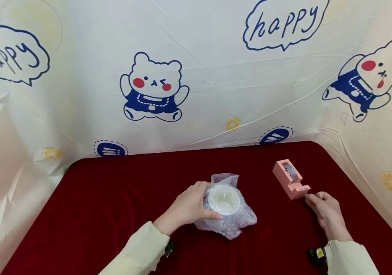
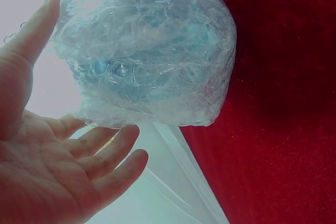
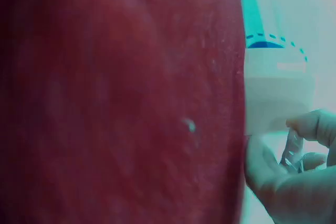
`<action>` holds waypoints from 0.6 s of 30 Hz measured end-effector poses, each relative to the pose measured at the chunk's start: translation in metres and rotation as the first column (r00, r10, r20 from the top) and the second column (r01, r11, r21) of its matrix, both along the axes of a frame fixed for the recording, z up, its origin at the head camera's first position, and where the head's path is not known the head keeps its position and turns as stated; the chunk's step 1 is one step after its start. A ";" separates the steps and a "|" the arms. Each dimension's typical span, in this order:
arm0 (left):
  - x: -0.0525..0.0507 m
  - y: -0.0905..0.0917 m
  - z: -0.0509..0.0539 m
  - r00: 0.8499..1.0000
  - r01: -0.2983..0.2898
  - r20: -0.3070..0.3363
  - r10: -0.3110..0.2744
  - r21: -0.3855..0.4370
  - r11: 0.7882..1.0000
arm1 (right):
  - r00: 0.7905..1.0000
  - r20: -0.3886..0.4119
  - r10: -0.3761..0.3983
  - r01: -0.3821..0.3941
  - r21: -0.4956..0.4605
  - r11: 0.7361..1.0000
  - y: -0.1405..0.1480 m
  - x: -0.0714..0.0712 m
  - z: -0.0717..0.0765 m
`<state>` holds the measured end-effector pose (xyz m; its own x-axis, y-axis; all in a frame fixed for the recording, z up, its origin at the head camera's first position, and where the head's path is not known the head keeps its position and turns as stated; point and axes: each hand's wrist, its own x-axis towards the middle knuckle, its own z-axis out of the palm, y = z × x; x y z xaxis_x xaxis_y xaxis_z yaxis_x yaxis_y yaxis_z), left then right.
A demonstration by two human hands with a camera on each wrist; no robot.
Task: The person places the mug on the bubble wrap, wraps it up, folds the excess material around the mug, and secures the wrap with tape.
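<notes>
A white cup [image 1: 224, 200], round and open at the top, is wrapped in bubble wrap [image 1: 245, 219] on the table. My left hand [image 1: 196, 204] holds its left side, thumb in front and fingers behind; in the left wrist view the fingers are loosely bent against the wrap. A pink tape dispenser [image 1: 287, 179] with a roll of tape [image 1: 290, 172] stands to the right. At its near end, my right hand [image 1: 326, 212] pinches a clear strip of tape [image 3: 292, 156] between thumb and forefinger. How long the strip is cannot be seen.
A dark red cloth [image 1: 113, 198] covers the table. Behind and at both sides hangs a pale curtain [image 1: 209, 76] printed with bears and lemon slices. The dispenser stands near the table's right edge.
</notes>
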<state>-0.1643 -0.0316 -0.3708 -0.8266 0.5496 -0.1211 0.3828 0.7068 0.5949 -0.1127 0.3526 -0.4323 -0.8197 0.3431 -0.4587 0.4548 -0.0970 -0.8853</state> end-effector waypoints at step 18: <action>-0.018 -0.004 -0.017 0.964 0.038 0.256 -0.076 0.150 0.988 | 0.720 -0.424 -0.549 0.587 -0.049 0.808 -0.043 -0.004 0.022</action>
